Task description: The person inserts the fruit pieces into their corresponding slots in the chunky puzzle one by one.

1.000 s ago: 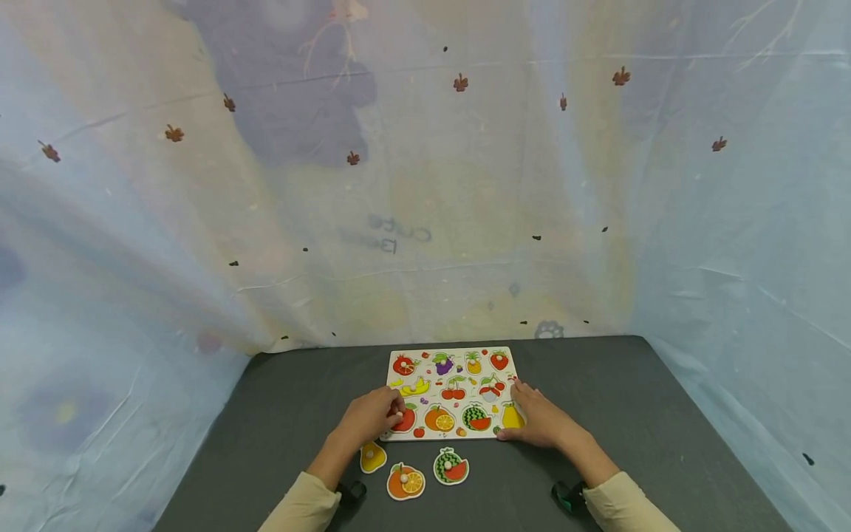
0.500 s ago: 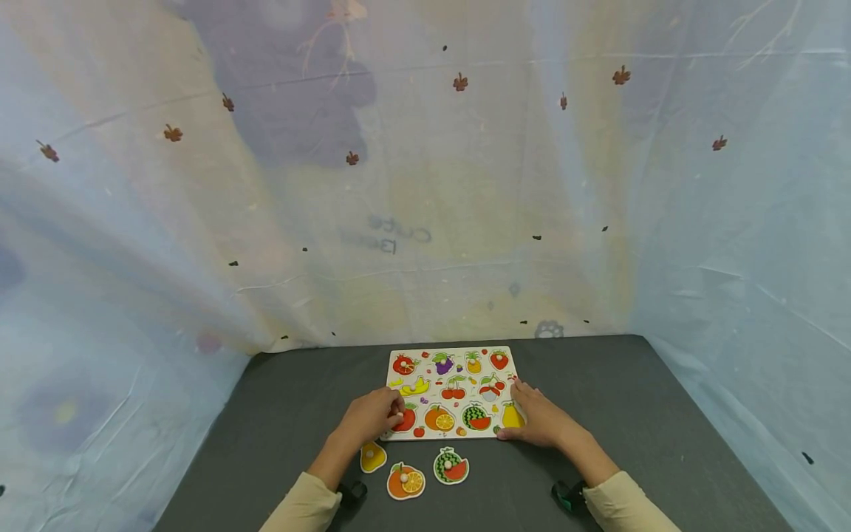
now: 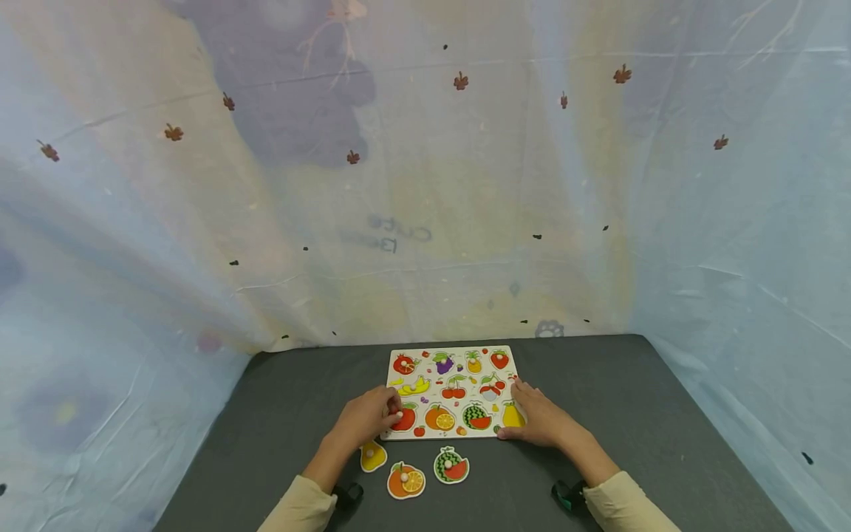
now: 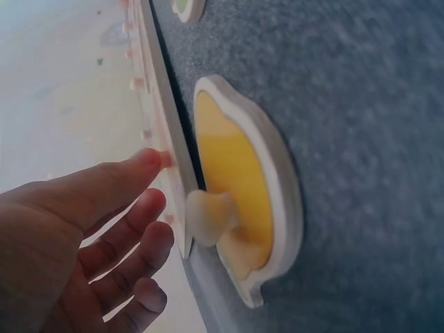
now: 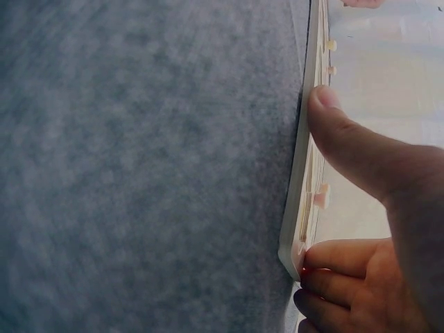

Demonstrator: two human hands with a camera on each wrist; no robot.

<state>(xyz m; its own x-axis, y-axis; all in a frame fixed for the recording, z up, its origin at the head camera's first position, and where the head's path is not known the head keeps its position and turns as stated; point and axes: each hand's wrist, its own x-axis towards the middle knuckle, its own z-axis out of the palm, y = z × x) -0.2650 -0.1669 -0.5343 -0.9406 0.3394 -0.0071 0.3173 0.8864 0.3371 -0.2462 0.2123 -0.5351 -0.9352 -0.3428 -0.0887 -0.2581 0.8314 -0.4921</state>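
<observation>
Dark grey, the bench (image 3: 598,399) is seen with a white fruit puzzle board (image 3: 435,434) laid flat on it. Nearest, two tan sleeves (image 3: 299,506) are shown well short of the board, and a dark band (image 3: 349,496) is seen beside each wrist. Between sleeves and board, three loose pieces with knobs are laid: an orange piece (image 3: 412,485) in front of the board's left half, a watermelon piece (image 3: 455,471) in front of its middle, and a yellow piece (image 3: 375,459) just off its near left corner, partly covered by the left arm. At that corner of the board, a red fruit piece (image 3: 407,420) is held by the left hand (image 3: 368,414), whose grip is drawn together on its small knob (image 4: 165,158). At the board's near right corner, the right hand (image 3: 541,417) is rested with its grip spread apart, the thumb set against the near edge and the fingers against the right edge; a yellow pear (image 3: 513,415) is framed between them. Farther across the board, bananas (image 3: 415,386) and cherries (image 3: 453,391) are shown, then grapes (image 3: 443,363) and a strawberry (image 3: 499,360) along its far side. Beyond the board, a pale backdrop (image 3: 425,192) is hung, dotted with brown leaf shapes (image 3: 461,80).
</observation>
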